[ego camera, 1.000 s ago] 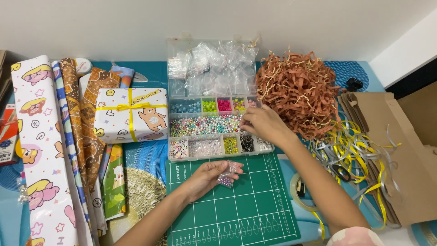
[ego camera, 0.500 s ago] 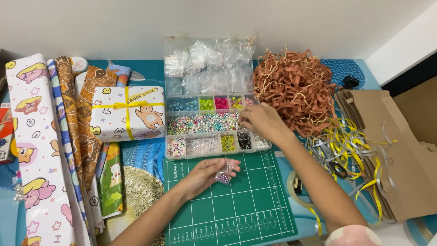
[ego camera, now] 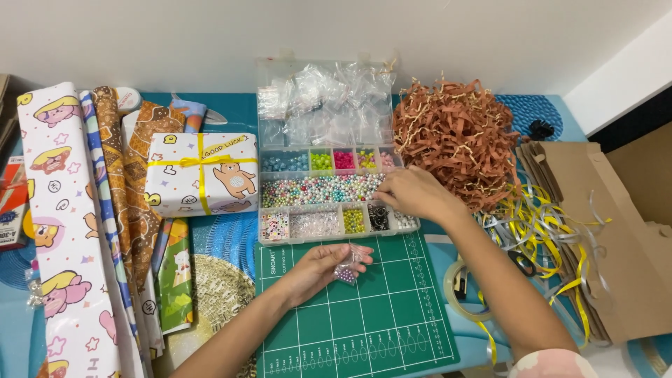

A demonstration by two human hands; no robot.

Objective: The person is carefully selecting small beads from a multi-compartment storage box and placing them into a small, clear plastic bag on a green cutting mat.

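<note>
Right now the left hand (ego camera: 318, 269) lies palm-up over the green cutting mat (ego camera: 364, 322), its fingers curled around a small clear bag (ego camera: 348, 264) that holds a few purple beads. The right hand (ego camera: 413, 192) reaches into the clear bead organizer (ego camera: 336, 227), fingertips pinched together over the long middle compartment of pastel beads (ego camera: 318, 189); whether a bead is actually caught between them cannot be told at this size. The two hands are well apart, one on the mat, the other in the box. The bag looks light, limp and slick, so it would likely sag and close on itself unless held at its open rim, with the weight of the beads hanging below. The beads look small, hard, round and prone to rolling, best taken one at a time between thumb and forefinger. Left of the organizer sits a wrapped gift box (ego camera: 201, 175) tied with yellow ribbon, beside rolls of wrapping paper (ego camera: 59, 217). To the right lie a heap of brown shredded paper (ego camera: 455, 136), loose curling ribbon (ego camera: 546, 231) and a tape roll (ego camera: 462, 294).
</note>
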